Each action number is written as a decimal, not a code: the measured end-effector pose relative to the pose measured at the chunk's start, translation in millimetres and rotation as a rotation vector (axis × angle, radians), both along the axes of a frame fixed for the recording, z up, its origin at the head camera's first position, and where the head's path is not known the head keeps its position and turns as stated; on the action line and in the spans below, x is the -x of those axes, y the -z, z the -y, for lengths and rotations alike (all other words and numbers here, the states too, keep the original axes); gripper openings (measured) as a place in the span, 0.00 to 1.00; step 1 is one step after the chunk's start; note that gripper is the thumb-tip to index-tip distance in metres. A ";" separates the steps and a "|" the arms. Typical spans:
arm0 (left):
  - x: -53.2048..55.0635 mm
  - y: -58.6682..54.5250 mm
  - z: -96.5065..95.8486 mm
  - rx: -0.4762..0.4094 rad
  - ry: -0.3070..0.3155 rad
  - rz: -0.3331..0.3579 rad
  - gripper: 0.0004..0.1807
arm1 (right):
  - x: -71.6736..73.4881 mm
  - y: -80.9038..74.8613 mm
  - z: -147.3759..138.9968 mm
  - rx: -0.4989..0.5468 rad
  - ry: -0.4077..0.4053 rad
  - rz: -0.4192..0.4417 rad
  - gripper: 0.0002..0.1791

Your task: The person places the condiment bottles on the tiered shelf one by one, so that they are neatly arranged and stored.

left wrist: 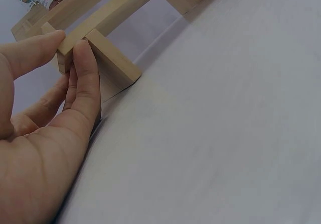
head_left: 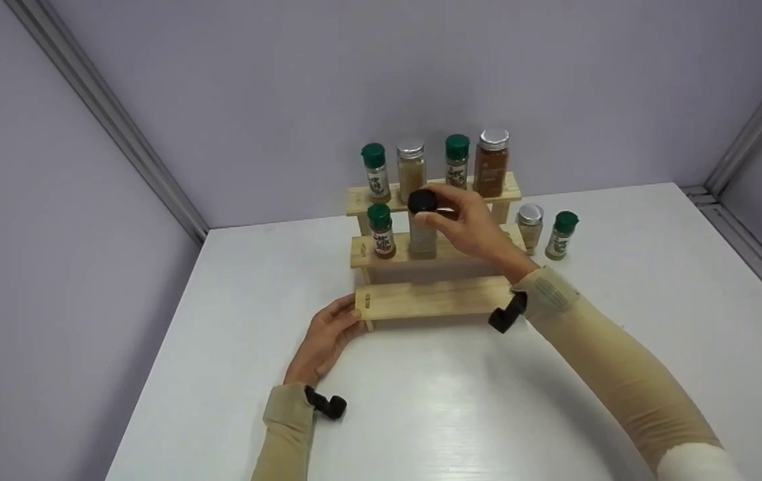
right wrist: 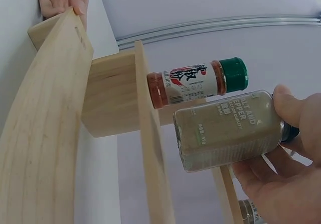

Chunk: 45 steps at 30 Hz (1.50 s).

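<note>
My right hand (head_left: 471, 224) grips a clear, square-sided salt and pepper jar (right wrist: 228, 131) near its black cap (head_left: 423, 200). The jar is upright over the middle tier of a three-tier wooden spice rack (head_left: 437, 298); a small gap shows under its base in the right wrist view. Just left of it on that tier stands a green-capped bottle of red powder (right wrist: 188, 85). My left hand (head_left: 328, 337) pinches the left end of the bottom tier, thumb on top and fingers beneath, as the left wrist view shows.
Along the top tier stand two green-capped bottles (head_left: 377, 175) and two silver-lidded jars (head_left: 491, 167). On the white table (head_left: 421, 414), right of the rack, are another silver-lidded jar (head_left: 529, 227) and a green-capped bottle (head_left: 561, 236). A pale wall (head_left: 274, 120) rises behind.
</note>
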State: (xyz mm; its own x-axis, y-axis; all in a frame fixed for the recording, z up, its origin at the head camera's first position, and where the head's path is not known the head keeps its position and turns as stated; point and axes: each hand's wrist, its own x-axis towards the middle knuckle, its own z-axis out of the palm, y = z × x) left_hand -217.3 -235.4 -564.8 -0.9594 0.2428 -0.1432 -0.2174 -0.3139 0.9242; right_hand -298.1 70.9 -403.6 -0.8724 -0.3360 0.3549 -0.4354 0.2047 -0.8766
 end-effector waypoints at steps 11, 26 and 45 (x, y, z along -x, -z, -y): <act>-2.0 -2.1 -1.0 0.009 0.006 -0.009 0.31 | 3.9 12.1 4.1 -0.025 -0.005 0.031 0.25; -1.8 0.6 -0.6 0.000 0.013 -0.013 0.34 | -1.2 5.9 0.8 -0.009 -0.001 0.077 0.33; -1.1 -0.8 1.5 -0.028 0.007 0.012 0.34 | -0.7 7.6 -110.6 0.102 0.331 -0.394 0.09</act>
